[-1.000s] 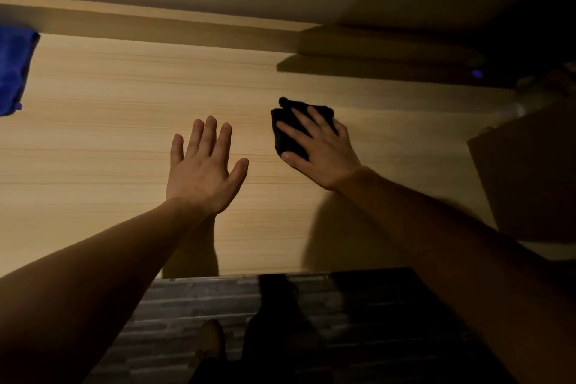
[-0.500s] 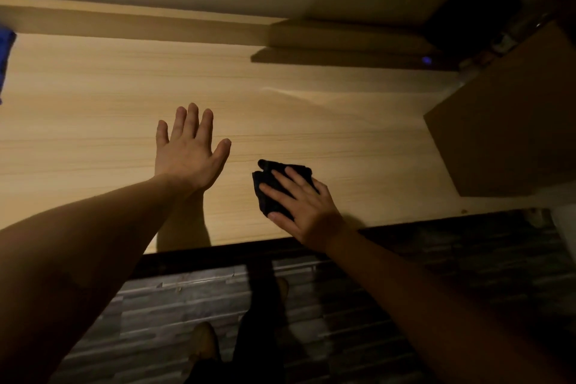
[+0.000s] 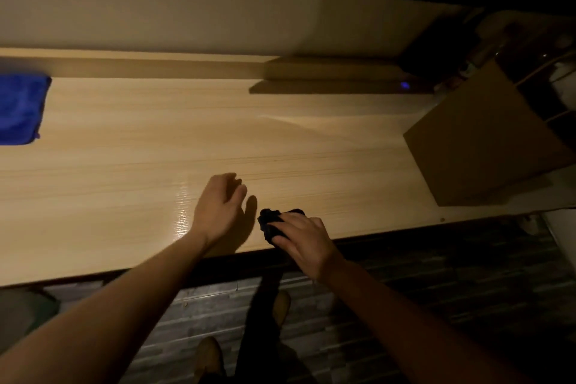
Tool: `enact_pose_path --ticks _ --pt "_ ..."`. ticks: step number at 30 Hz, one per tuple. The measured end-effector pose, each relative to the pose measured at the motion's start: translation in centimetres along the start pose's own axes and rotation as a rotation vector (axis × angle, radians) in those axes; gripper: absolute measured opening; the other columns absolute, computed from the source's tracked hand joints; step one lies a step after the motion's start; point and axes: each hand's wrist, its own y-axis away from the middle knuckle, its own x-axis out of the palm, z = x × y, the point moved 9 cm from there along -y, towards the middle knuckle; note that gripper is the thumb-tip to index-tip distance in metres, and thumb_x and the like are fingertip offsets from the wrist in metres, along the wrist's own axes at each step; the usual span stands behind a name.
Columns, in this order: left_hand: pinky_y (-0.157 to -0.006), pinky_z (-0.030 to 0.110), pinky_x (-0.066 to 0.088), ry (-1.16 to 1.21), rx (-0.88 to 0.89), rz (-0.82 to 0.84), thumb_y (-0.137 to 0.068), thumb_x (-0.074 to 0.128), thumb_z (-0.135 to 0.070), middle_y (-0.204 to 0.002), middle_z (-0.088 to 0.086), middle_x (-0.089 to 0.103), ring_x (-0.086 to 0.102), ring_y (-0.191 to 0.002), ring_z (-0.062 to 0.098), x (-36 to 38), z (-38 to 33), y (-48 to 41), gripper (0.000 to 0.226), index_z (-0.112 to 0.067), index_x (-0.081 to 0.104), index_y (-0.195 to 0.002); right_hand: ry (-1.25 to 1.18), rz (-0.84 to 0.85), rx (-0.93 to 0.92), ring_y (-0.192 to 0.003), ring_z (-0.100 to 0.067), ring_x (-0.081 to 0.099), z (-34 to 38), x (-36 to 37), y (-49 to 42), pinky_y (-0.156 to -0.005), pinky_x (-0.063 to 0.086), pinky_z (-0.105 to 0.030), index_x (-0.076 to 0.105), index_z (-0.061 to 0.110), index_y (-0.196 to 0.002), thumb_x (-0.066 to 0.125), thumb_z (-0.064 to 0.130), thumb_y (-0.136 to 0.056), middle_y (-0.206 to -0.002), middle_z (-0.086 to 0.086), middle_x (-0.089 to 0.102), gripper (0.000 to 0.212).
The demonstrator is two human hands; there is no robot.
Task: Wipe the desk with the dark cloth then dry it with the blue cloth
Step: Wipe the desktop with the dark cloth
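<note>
The light wooden desk [image 3: 156,150] runs across the head view. My right hand [image 3: 304,238] presses the dark cloth [image 3: 271,223] onto the desk at its front edge; most of the cloth is under my fingers. Just left of it my left hand [image 3: 219,207] rests over the desk with fingers curled, holding nothing. A wet sheen shows on the wood left of that hand. The blue cloth [image 3: 20,107] lies flat at the far left of the desk, well away from both hands.
A brown box-like panel [image 3: 480,140] stands on the desk's right end. A low wooden ledge [image 3: 327,75] runs along the wall at the back, with a small blue light [image 3: 404,84]. Dark plank floor [image 3: 436,274] and my feet lie below the desk edge.
My right hand has dragged the dark cloth from mid-desk toward me to the front edge. My left hand has gone from flat with spread fingers to curled.
</note>
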Motion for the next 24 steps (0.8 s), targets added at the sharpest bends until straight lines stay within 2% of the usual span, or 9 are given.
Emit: enact_pose_path --ticks 3,6,8,11,14,16,18,21,24 --pt "-0.073 0.022 0.051 0.723 -0.33 0.186 -0.101 0.064 -0.04 -0.095 0.01 0.065 0.063 -0.089 0.028 3.2 -0.8 2.7 0.042 0.001 0.063 -0.11 0.06 -0.082 -0.021 -0.144 -0.019 0.04 1.0 -2.7 -1.2 -0.103 0.032 -0.042 0.058 0.027 -0.142 0.037 0.047 -0.106 -0.149 0.004 0.056 0.046" --pt "-0.071 0.029 0.061 1.232 -0.501 0.401 -0.103 0.057 -0.034 -0.103 0.013 0.074 0.073 -0.085 0.021 5.2 -4.0 5.0 0.04 -0.002 0.069 -0.123 0.13 -0.103 -0.108 -0.15 -0.016 0.031 2.6 -4.5 -2.7 -0.107 0.031 -0.04 0.047 0.033 -0.148 0.034 0.05 -0.106 -0.157 0.006 0.047 0.047" --pt "-0.074 0.033 0.063 1.405 -0.521 0.386 -0.1 0.061 -0.027 -0.113 0.015 0.076 0.076 -0.092 0.023 4.8 -5.1 5.4 0.038 -0.005 0.068 -0.13 0.165 -0.069 -0.161 -0.153 -0.017 0.026 3.7 -5.1 -3.8 -0.111 0.03 -0.04 0.035 0.035 -0.154 0.034 0.055 -0.105 -0.162 0.007 0.039 0.052" --pt "-0.082 0.041 0.065 1.496 -0.526 0.346 -0.101 0.06 -0.018 -0.133 0.023 0.07 0.075 -0.109 0.032 3.6 -5.6 5.6 0.039 -0.002 0.067 -0.136 0.131 0.027 -0.12 -0.156 -0.022 0.023 4.6 -5.6 -5.5 -0.116 0.032 -0.048 0.008 0.04 -0.161 0.038 0.073 -0.095 -0.169 0.006 0.025 0.079" --pt "-0.08 0.043 0.065 1.508 -0.465 0.275 -0.098 0.059 -0.007 -0.134 0.026 0.069 0.075 -0.111 0.036 1.3 -5.7 5.2 0.041 -0.005 0.066 -0.138 0.032 0.051 -0.158 -0.159 -0.018 0.01 6.7 -6.8 -7.2 -0.117 0.028 -0.049 -0.006 0.047 -0.161 0.038 0.086 -0.087 -0.173 0.014 0.006 0.094" --pt "-0.083 0.044 0.065 1.506 -0.406 0.223 -0.095 0.06 -0.004 -0.134 0.027 0.068 0.074 -0.112 0.037 -0.9 -5.7 4.8 0.041 -0.006 0.069 -0.136 -0.1 -0.047 -0.212 -0.158 -0.005 0.001 8.5 -8.5 -8.1 -0.118 0.015 -0.036 0.002 0.047 -0.161 0.04 0.078 -0.093 -0.173 0.019 0.005 0.084" --pt "-0.092 0.047 0.063 1.509 -0.352 0.187 -0.096 0.06 -0.003 -0.138 0.028 0.066 0.071 -0.119 0.039 -3.4 -5.6 4.5 0.037 -0.005 0.072 -0.131 -0.267 -0.187 -0.131 -0.155 0.002 0.007 8.9 -10.0 -9.1 -0.115 0.012 -0.026 0.012 0.043 -0.161 0.041 0.071 -0.096 -0.172 0.019 0.011 0.076" --pt "-0.091 0.048 0.063 1.536 -0.308 0.118 -0.096 0.06 -0.002 -0.14 0.027 0.065 0.068 -0.125 0.04 -7.6 -4.6 4.2 0.04 -0.006 0.067 -0.134 -0.564 -0.187 0.236 -0.144 -0.012 0.041 8.0 -8.7 -10.9 -0.116 0.037 -0.037 0.036 0.028 -0.154 0.046 0.075 -0.091 -0.161 0.007 0.04 0.079" --pt "-0.092 0.049 0.063 1.539 -0.279 0.059 -0.095 0.059 -0.001 -0.139 0.027 0.066 0.069 -0.123 0.039 -11.7 -2.9 3.8 0.042 -0.007 0.066 -0.136 -1.052 0.012 0.428 -0.12 -0.023 0.067 10.4 -4.1 -13.3 -0.103 0.054 -0.045 0.07 0.016 -0.124 0.059 0.049 -0.102 -0.123 -0.003 0.074 0.042"
